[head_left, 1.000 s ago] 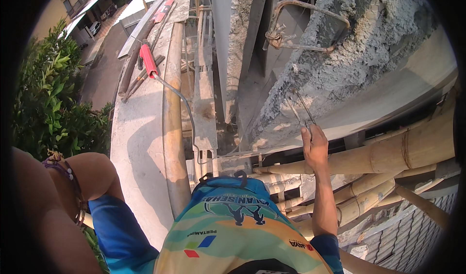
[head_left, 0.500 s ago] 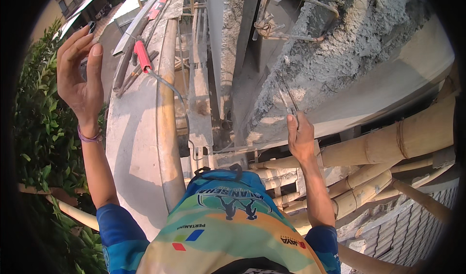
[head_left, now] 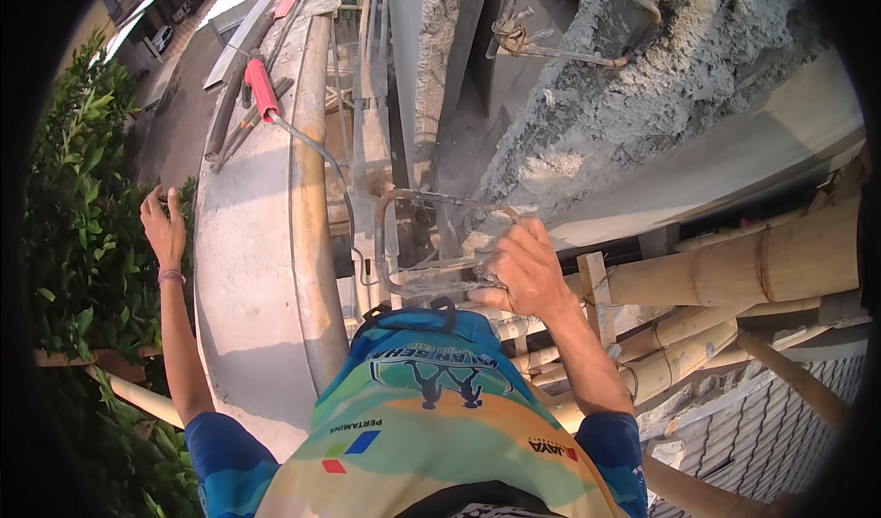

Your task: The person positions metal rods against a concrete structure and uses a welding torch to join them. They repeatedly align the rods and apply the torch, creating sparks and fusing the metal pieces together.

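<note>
My right hand (head_left: 528,266) is closed around the end of a rusty bent rebar loop (head_left: 385,243). The loop extends leftward from my fist, just above the front of my shirt. My left hand (head_left: 165,229) hangs out over the green foliage at the left, its fingers apart, with nothing visible in it. A red-handled welding electrode holder (head_left: 262,89) lies on the concrete ledge (head_left: 243,243) between my hands and farther away. Its grey cable (head_left: 332,165) runs back toward me. Beyond my right hand, a second bent rebar loop (head_left: 587,59) stands at the rough concrete.
Rough grey concrete (head_left: 679,77) slopes at the far right. Thick bamboo poles (head_left: 707,275) cross at the right, above roof tiles (head_left: 762,435). Metal bars (head_left: 229,114) lie on the ledge near the red handle. A narrow deep gap runs between ledge and concrete. Leafy branches (head_left: 73,224) fill the left.
My right hand has drawn nearer and leftward with the rebar loop, which now lies across in front of me. My left hand has dropped lower, away from its raised position.
</note>
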Demonstrator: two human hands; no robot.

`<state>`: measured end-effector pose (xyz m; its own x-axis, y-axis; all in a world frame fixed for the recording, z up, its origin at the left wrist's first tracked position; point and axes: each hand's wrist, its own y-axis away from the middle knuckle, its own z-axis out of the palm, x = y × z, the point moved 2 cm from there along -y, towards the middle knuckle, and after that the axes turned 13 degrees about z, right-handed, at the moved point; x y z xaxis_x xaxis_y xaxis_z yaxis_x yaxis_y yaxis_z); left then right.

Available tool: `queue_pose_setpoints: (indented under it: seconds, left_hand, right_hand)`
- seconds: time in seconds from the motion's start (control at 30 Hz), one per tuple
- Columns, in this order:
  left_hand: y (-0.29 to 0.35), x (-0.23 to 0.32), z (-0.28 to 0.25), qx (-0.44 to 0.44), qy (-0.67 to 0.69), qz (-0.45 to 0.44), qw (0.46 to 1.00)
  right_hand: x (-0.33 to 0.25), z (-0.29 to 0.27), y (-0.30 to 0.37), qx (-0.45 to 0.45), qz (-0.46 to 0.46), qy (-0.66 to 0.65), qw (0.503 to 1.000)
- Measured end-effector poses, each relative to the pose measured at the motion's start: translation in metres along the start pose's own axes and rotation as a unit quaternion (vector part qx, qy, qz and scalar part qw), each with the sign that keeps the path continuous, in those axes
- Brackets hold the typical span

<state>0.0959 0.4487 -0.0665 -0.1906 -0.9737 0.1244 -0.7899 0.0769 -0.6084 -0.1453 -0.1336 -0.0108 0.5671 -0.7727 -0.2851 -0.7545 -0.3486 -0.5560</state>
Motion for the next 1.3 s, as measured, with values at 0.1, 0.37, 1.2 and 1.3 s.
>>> queue_pose_setpoints:
  seconds: [0.1, 0.37, 1.2, 1.3]
  left_hand:
    - [0.022, -0.028, 0.016, -0.053, 0.066, -0.068, 0.994]
    - [0.059, -0.029, 0.024, -0.162, 0.232, -0.233, 0.93]
    - [0.05, 0.024, 0.013, -0.12, 0.195, -0.055, 0.972]
    - [0.048, 0.027, 0.01, -0.132, 0.197, -0.067, 0.969]
  right_hand:
    - [0.029, -0.007, 0.003, 0.107, 0.271, 0.114, 0.95]
    - [-0.006, 0.004, 0.001, -0.063, 0.193, -0.014, 0.979]
    - [-0.006, -0.012, -0.018, 0.06, 0.147, -0.106, 0.982]
    - [0.002, -0.021, -0.015, 0.049, 0.096, -0.076, 0.991]
